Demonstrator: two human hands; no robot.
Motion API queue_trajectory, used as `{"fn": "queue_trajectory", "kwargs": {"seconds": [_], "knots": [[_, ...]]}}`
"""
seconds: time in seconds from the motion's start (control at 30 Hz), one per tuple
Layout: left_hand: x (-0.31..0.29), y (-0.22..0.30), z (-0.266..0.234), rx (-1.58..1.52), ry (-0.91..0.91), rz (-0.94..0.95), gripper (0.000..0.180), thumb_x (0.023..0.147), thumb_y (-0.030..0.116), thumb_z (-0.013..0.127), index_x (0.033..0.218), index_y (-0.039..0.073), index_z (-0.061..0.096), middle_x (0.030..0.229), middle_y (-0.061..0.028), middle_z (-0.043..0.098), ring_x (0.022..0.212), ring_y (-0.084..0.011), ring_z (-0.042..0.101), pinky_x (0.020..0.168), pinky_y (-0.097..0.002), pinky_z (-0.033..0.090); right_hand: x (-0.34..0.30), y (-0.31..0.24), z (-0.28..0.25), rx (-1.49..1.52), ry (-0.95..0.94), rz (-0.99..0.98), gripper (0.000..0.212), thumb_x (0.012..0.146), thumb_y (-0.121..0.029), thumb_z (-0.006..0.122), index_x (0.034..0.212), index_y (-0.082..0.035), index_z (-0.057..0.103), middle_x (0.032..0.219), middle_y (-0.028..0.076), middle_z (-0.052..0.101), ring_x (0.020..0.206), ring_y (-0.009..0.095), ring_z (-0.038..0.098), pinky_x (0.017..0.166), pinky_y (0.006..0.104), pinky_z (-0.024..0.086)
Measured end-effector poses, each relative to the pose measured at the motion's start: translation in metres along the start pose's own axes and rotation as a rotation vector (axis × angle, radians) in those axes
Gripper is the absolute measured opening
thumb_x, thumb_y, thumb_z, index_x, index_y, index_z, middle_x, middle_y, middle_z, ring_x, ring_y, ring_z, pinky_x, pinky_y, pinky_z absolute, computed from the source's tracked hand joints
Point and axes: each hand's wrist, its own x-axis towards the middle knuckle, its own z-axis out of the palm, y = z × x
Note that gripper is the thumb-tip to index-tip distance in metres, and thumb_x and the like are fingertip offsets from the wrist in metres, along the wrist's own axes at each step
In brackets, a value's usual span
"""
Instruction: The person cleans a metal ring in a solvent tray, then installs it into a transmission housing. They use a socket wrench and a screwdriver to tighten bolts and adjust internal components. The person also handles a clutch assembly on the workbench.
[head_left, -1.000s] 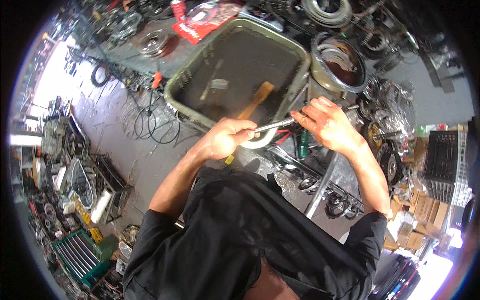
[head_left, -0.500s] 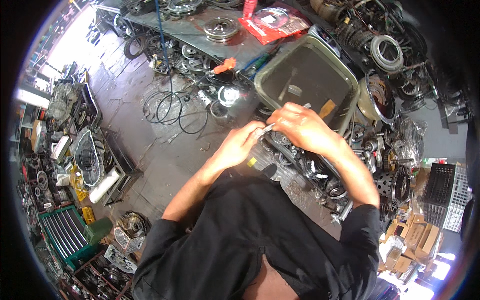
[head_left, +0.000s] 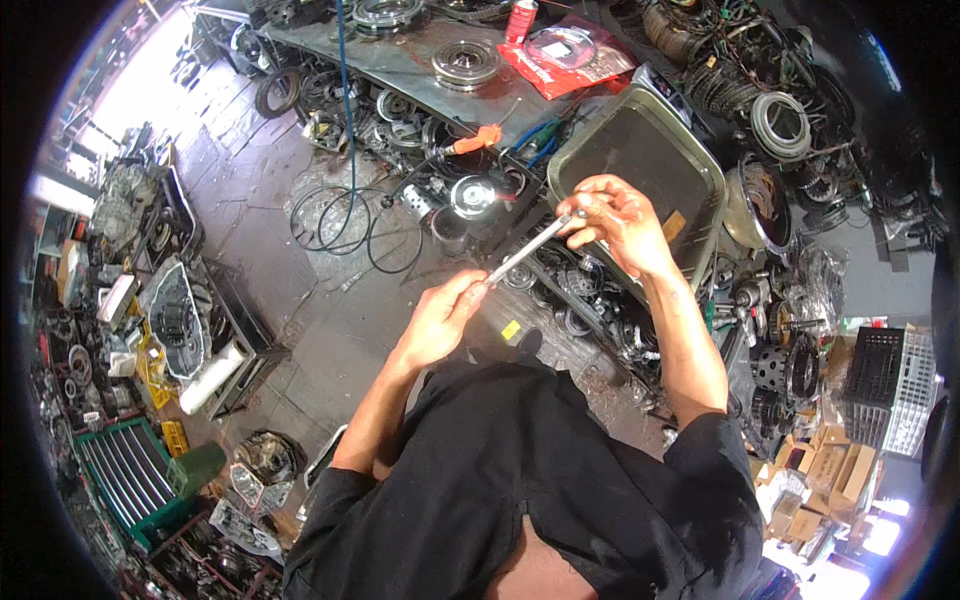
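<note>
A slim silver metal rod (head_left: 530, 246) slants up to the right between my two hands, above the floor in front of the bench. My left hand (head_left: 438, 314) is closed around its lower end, thumb along the top. At the upper end, my right hand (head_left: 622, 222) grips the rod between thumb and fingers, over the near edge of an olive-green tub (head_left: 562, 158). Dark liquid fills part of this tub, and a tan, flat piece (head_left: 674, 224) shows in it. Whatever sits at the rod's tip is partly hidden by my right fingers.
An orange-handled spray gun (head_left: 476, 140) lies at the bench edge beside a hanging blue hose (head_left: 348, 110). Farther back are a round metal part (head_left: 466, 64), a red plastic package (head_left: 566, 60) and a red can (head_left: 520, 20). A black hose (head_left: 335, 245) coils on the floor.
My hands have moved apart, baring the length of the rod. The left hand went down and left, the right rose up and right. The view has shifted slightly.
</note>
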Motion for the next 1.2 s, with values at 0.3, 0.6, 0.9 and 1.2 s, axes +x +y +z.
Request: {"fn": "queue_trajectory", "kwargs": {"seconds": [0.3, 0.6, 0.9, 1.2], "knots": [[0.002, 0.009, -0.008, 0.364, 0.028, 0.206, 0.029, 0.100, 0.027, 0.059, 0.116, 0.003, 0.065, 0.106, -0.0201, 0.069, 0.092, -0.0385, 0.069, 0.079, -0.0429, 0.056, -0.010, -0.023, 0.003, -0.305, -0.098, 0.176, 0.024, 0.102, -0.017, 0.059, 0.099, 0.007, 0.064, 0.074, 0.015, 0.070, 0.064, 0.022, 0.072, 0.055, 0.0315, 0.060], [0.021, 0.009, -0.004, 0.665, 0.216, 0.469, 0.024, 0.097, 0.022, 0.062, 0.117, 0.009, 0.065, 0.086, -0.0140, 0.065, 0.066, -0.0380, 0.064, 0.057, -0.0463, 0.052, 0.017, -0.008, -0.006, -0.025, -0.102, 0.235, 0.023, 0.101, -0.011, 0.058, 0.098, 0.011, 0.064, 0.085, 0.019, 0.069, 0.062, 0.027, 0.071, 0.054, 0.0343, 0.062], [0.022, -0.003, -0.037, 0.189, 0.481, 0.035, 0.027, 0.102, 0.025, 0.058, 0.114, 0.001, 0.067, 0.080, -0.0086, 0.064, 0.069, -0.0192, 0.060, 0.065, -0.0314, 0.048, 0.088, 0.036, 0.046, 0.390, -0.254, -0.063, 0.045, 0.104, -0.021, 0.054, 0.141, -0.002, 0.037, 0.122, 0.022, 0.064, 0.082, 0.034, 0.073, 0.069, 0.0419, 0.064], [-0.001, -0.058, -0.157, -0.102, 0.828, -0.181, 0.031, 0.104, 0.033, 0.055, 0.111, 0.007, 0.068, 0.078, 0.0042, 0.059, 0.069, -0.0055, 0.050, 0.060, -0.0244, 0.043, 0.274, 0.246, 0.021, 0.385, 0.274, 0.317, 0.070, 0.094, -0.031, 0.070, 0.144, 0.008, 0.041, 0.141, 0.029, 0.048, 0.124, 0.043, 0.055, 0.098, 0.0518, 0.055]]}}
